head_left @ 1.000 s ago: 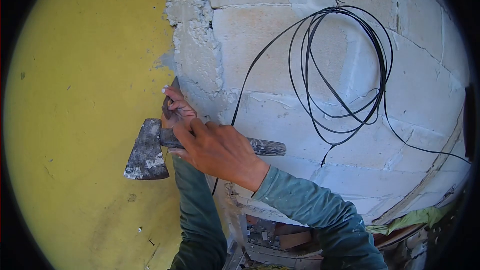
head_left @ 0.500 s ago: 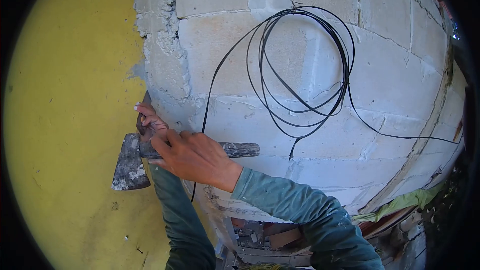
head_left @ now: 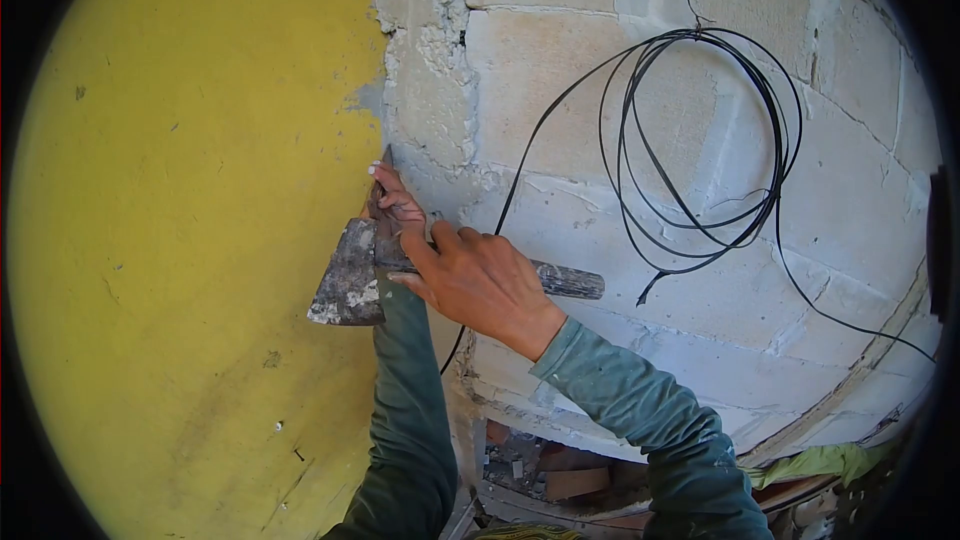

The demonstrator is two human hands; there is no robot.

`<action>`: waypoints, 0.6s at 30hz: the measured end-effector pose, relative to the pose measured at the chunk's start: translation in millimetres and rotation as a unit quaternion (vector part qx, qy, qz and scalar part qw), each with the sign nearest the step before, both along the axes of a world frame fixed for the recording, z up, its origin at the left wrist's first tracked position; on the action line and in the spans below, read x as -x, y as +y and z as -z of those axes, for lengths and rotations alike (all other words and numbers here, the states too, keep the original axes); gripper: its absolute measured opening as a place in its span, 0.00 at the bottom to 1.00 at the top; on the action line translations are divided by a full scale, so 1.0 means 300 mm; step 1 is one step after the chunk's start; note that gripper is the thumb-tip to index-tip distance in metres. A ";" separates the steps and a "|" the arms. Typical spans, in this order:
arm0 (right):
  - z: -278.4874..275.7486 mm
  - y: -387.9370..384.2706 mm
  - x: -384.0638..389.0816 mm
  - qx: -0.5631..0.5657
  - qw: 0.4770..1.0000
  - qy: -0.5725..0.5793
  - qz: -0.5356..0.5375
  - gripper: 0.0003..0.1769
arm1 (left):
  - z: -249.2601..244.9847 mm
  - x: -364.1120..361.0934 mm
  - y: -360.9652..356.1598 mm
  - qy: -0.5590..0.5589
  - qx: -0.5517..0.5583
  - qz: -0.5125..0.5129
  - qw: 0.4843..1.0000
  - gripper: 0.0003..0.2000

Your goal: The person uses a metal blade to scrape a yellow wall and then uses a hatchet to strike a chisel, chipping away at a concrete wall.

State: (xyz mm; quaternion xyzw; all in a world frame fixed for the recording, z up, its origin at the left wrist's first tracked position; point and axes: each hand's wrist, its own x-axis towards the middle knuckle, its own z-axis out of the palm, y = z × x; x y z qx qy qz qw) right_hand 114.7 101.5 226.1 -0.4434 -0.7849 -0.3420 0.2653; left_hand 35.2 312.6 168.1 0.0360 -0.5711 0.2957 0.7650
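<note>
My right hand [head_left: 485, 285] is wrapped round the wooden handle of a hatchet [head_left: 345, 278], close behind its head. The broad, paint-spattered blade points down and left, in front of the yellow wall. Just above the hatchet head, my left hand [head_left: 398, 206] is closed round a dark, pointed metal piece [head_left: 388, 155]. Its tip lies along the joint between yellow wall and grey mortar. Fingers and hatchet hide most of that piece, so its full shape cannot be made out. A pale wrap or coating shows on one left fingertip.
The yellow wall [head_left: 200, 190] fills the left; a pale block wall [head_left: 560, 60] is on the right. Coiled black cable [head_left: 640, 130] hangs on the blocks, one strand running down behind my right hand. Rubble [head_left: 520, 460] and green cloth [head_left: 830, 462] lie below.
The camera has turned left, so walls, cable and hands appear farther right. The hatchet handle now slopes down to the right. Both hands keep their holds beside the same joint.
</note>
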 end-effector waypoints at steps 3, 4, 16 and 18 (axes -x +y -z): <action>0.014 -0.011 -0.012 -0.006 1.000 0.004 -0.009 0.24 | 0.009 0.017 0.015 0.025 -0.002 -0.056 0.998 0.22; 0.014 -0.010 -0.019 -0.001 1.000 -0.002 -0.003 0.24 | 0.016 0.001 0.018 0.024 0.000 -0.055 0.998 0.22; -0.050 -0.086 0.026 -0.019 0.996 0.005 -0.083 0.25 | -0.209 0.106 -0.216 0.129 0.054 -0.128 0.982 0.14; -0.054 -0.089 0.033 -0.010 0.996 0.000 -0.091 0.26 | -0.240 0.107 -0.233 0.141 0.076 -0.129 0.979 0.14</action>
